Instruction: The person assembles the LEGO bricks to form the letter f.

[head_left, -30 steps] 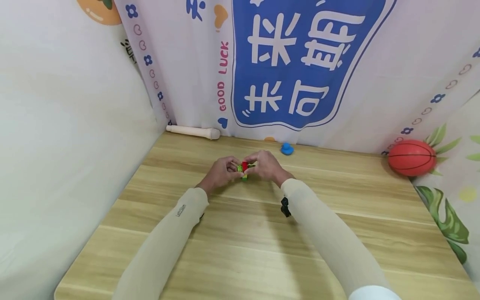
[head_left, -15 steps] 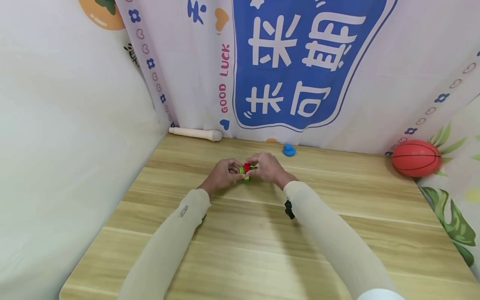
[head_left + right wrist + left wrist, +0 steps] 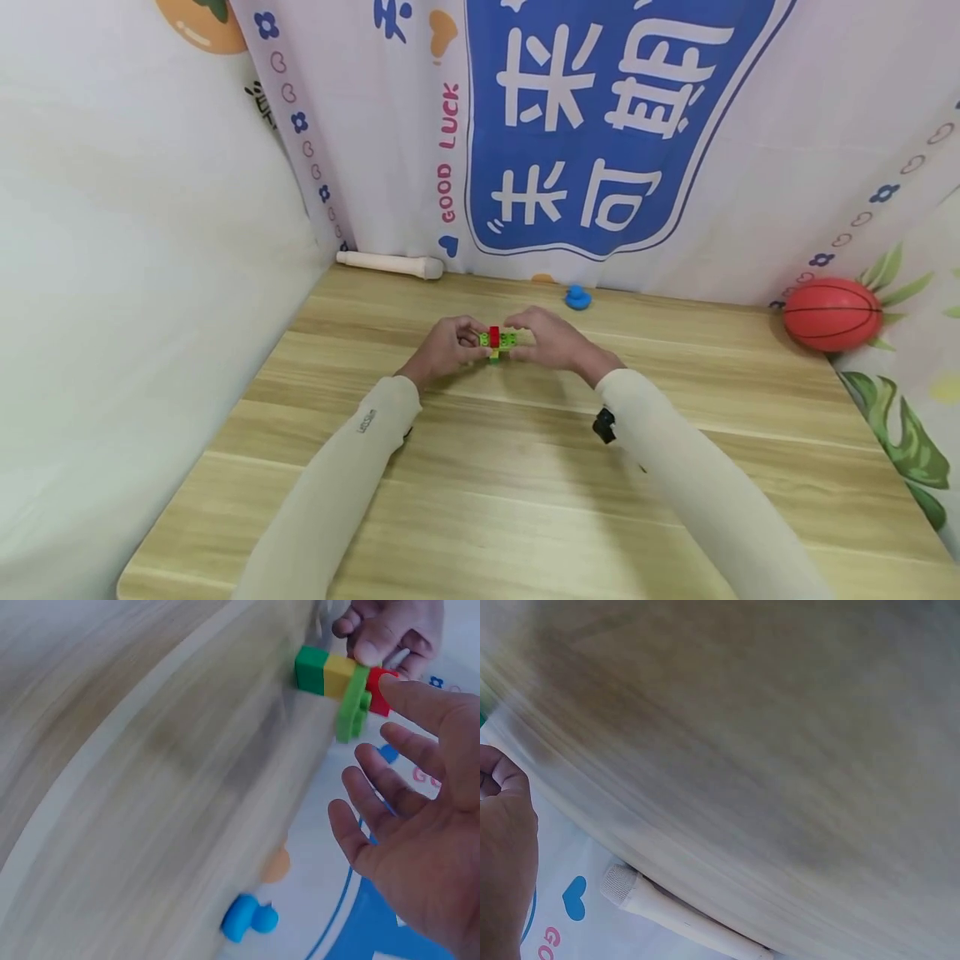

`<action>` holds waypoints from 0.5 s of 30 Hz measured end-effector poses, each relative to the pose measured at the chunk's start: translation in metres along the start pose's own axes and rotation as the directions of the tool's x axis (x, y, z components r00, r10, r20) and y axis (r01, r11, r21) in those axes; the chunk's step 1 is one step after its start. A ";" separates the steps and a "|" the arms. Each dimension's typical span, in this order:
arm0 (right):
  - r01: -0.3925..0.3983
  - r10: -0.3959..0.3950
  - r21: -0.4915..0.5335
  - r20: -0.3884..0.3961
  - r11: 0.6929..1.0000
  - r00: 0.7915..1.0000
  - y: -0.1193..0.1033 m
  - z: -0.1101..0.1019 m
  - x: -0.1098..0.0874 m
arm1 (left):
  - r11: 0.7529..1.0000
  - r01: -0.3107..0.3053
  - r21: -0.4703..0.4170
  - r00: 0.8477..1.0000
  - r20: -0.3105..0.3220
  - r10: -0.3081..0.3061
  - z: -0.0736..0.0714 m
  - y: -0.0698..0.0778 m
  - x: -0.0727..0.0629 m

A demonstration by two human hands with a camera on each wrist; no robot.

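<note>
A small stack of toy building blocks stands on the wooden table: a dark green block (image 3: 310, 671) at the base, a yellow block (image 3: 340, 676), a long light green block (image 3: 351, 712) laid crosswise, and a red block (image 3: 494, 336) on top. My left hand (image 3: 444, 347) pinches the left end of the light green block, its thumb showing against it in the right wrist view. Just right of the stack, my right hand (image 3: 553, 337) has its fingers spread and holds nothing. The left wrist view catches only part of the left hand (image 3: 506, 840), without the blocks.
A white toy microphone (image 3: 390, 264) lies at the table's back left edge. Behind the hands sits a blue rubber duck (image 3: 577, 297). At the right edge is a red ball (image 3: 832, 315). A printed curtain (image 3: 420, 167) hangs along the back.
My right hand has let go of the blocks and drawn back to the right, baring the studded right end of the light green block. The left hand keeps its place.
</note>
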State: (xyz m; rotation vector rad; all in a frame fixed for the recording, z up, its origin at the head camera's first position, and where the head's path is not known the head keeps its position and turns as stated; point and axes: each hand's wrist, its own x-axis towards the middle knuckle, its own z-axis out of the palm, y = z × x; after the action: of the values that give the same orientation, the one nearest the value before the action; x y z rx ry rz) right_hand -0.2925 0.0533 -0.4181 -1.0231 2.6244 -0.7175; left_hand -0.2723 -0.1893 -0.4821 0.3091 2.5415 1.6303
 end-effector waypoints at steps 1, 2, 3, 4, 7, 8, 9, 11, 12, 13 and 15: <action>-0.011 0.011 0.002 0.003 1.000 1.000 0.002 -0.003 -0.006 | 1.000 0.003 -0.002 1.000 0.001 -0.003 0.000 0.000 0.000; -0.023 0.023 0.001 0.006 1.000 1.000 0.004 -0.006 -0.012 | 1.000 0.006 -0.001 1.000 0.000 -0.006 0.000 0.000 0.000; -0.033 0.033 -0.006 0.008 0.999 0.999 0.007 -0.009 -0.019 | 1.000 0.007 0.001 1.000 -0.001 -0.007 0.000 0.000 0.000; -0.040 0.040 -0.011 0.013 0.999 0.999 0.010 -0.012 -0.025 | 1.000 0.009 0.001 1.000 -0.003 -0.009 -0.001 -0.001 -0.001; -0.066 0.068 -0.053 0.032 0.996 0.997 0.019 -0.021 -0.045 | 1.000 0.019 0.011 1.000 -0.012 -0.019 -0.002 -0.001 -0.002; -0.076 0.079 -0.070 0.039 0.995 0.996 0.023 -0.023 -0.053 | 1.000 0.022 0.012 1.000 -0.015 -0.022 -0.002 -0.002 -0.002; -0.093 0.097 -0.084 0.043 0.992 0.994 0.026 -0.026 -0.061 | 1.000 0.025 0.013 1.000 -0.016 -0.025 -0.003 -0.002 -0.002; -0.138 0.144 -0.108 0.054 0.985 0.988 0.032 -0.030 -0.079 | 1.000 0.030 0.008 0.999 -0.012 -0.030 -0.003 -0.003 -0.002; -0.161 0.169 -0.117 0.060 0.980 0.984 0.035 -0.032 -0.089 | 1.000 0.030 0.003 1.000 -0.007 -0.030 -0.002 -0.004 -0.002; -0.184 0.193 -0.122 0.068 0.975 0.979 0.038 -0.034 -0.098 | 1.000 0.030 -0.003 1.000 -0.003 -0.030 -0.002 -0.004 -0.001; -0.225 0.237 -0.127 0.084 0.966 0.968 0.041 -0.036 -0.117 | 1.000 0.023 -0.012 1.000 0.004 -0.023 -0.002 -0.005 -0.001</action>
State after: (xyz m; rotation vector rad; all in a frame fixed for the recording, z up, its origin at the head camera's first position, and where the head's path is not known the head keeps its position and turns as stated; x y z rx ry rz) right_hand -0.2447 0.1724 -0.4044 -0.7409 2.6648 -0.4533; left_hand -0.2725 -0.1934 -0.4856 0.2810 2.5212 1.6350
